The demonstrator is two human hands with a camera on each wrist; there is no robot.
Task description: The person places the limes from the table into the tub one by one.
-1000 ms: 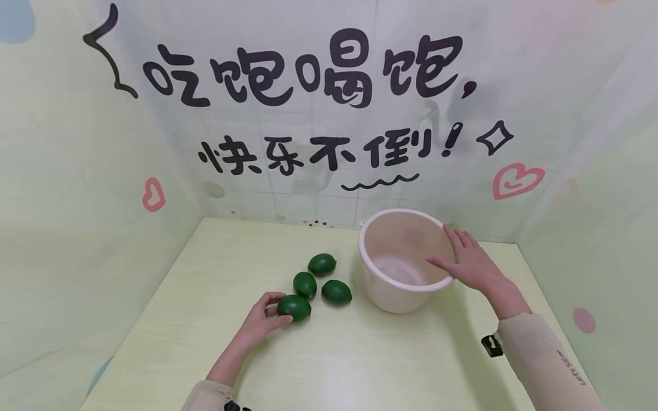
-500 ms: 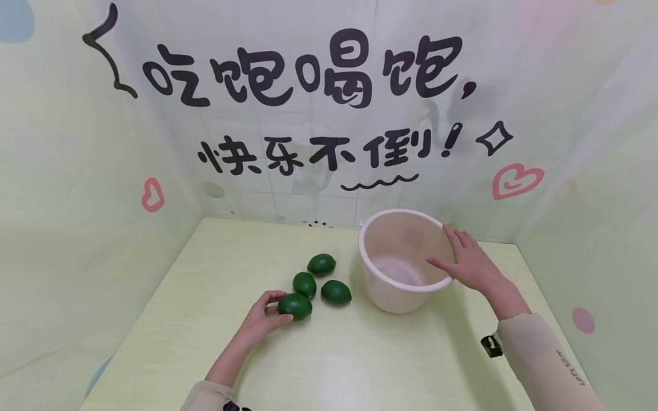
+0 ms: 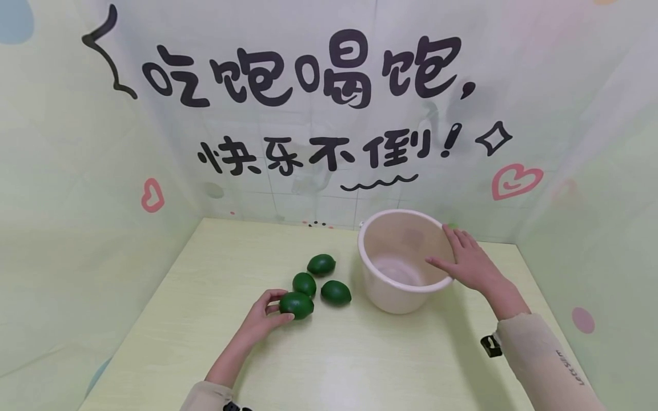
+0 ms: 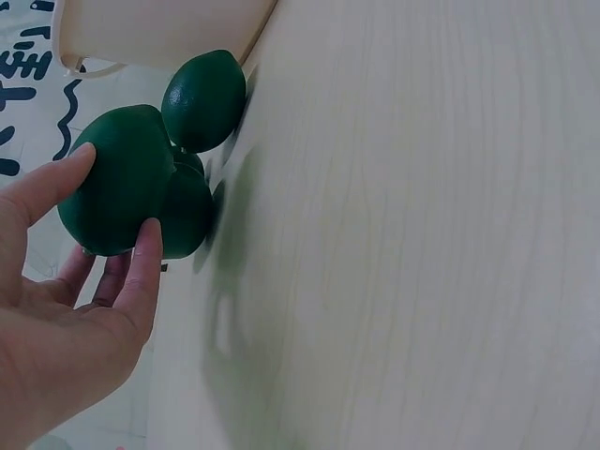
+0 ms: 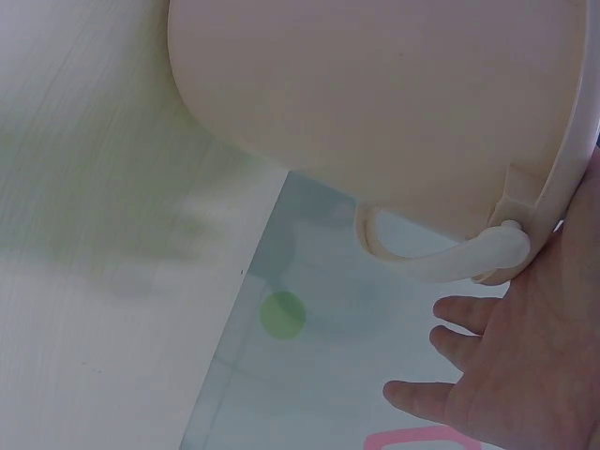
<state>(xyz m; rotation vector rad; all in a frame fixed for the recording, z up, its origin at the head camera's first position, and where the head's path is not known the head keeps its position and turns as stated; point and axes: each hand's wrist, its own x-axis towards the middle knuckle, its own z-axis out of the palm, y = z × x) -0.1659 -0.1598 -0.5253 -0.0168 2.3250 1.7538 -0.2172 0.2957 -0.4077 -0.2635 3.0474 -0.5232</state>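
My left hand (image 3: 262,321) holds a dark green lime (image 3: 297,306) between thumb and fingertips. In the left wrist view the held lime (image 4: 120,183) appears raised off the tabletop, in front of the other limes. Close by lie three more limes: one just behind it (image 3: 304,284), one to the right (image 3: 336,292) and one farthest back (image 3: 321,264). A pale pink bucket (image 3: 398,299) stands upright to their right, its inside bare. My right hand (image 3: 470,260) rests on the bucket's right rim, thumb over the inside, fingers stretched along the outside near the handle (image 5: 459,261).
The light wooden table (image 3: 329,365) has its back edge against a printed curtain (image 3: 288,200) with black lettering. More curtain (image 3: 591,245) hangs along the right and left sides. Shadows of the arm and bucket fall on the tabletop.
The lime in my left hand has shifted slightly right and away from me. My right hand, the bucket and the other limes look unmoved.
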